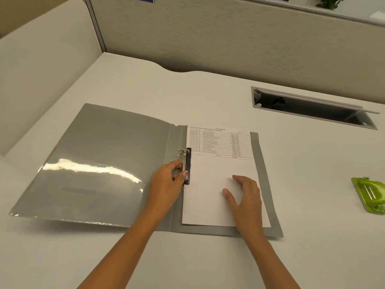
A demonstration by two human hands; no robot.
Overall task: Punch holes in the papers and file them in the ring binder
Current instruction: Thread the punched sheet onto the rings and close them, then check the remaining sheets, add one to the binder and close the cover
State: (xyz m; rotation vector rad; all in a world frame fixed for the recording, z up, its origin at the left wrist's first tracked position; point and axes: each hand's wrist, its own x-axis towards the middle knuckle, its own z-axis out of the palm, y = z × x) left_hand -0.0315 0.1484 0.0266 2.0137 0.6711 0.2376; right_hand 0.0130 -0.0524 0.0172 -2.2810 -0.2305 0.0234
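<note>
A grey ring binder (100, 155) lies open and flat on the white desk. A white printed paper (210, 163), with a table of text on its far half, rests on the binder's right half. Its left edge sits at the metal ring mechanism (185, 161) on the spine. My left hand (166, 184) grips the lower part of that mechanism, thumb on the black clamp bar. My right hand (245, 197) lies flat on the paper, fingers spread. A green hole punch (369, 195) sits far right, apart from both hands.
A recessed cable tray (312, 107) with its lid raised is sunk in the desk (208, 94) at the back right. Beige partition panels (229, 38) stand along the back and left.
</note>
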